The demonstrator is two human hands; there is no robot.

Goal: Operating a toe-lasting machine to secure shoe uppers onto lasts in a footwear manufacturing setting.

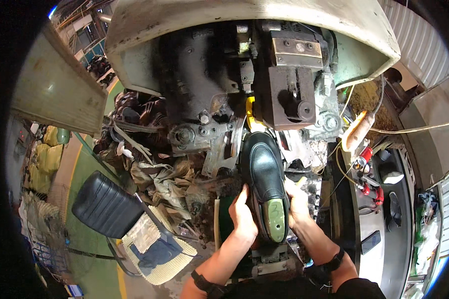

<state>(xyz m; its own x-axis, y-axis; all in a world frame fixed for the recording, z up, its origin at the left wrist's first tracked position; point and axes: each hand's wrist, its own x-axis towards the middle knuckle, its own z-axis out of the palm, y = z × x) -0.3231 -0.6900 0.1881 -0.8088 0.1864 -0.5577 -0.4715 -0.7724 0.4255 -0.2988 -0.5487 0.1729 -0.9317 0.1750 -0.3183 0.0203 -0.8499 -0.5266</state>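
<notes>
With fingers of left hand (244,218) and right hand (298,204), clasping a black shoe (262,169), toe toward the far machine (204,74).

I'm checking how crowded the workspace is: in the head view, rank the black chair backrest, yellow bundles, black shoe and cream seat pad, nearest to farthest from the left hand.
1. Black shoe: against the left hand, on its right.
2. Cream seat pad: to its left.
3. Black chair backrest: farther left.
4. Yellow bundles: far left.
</notes>
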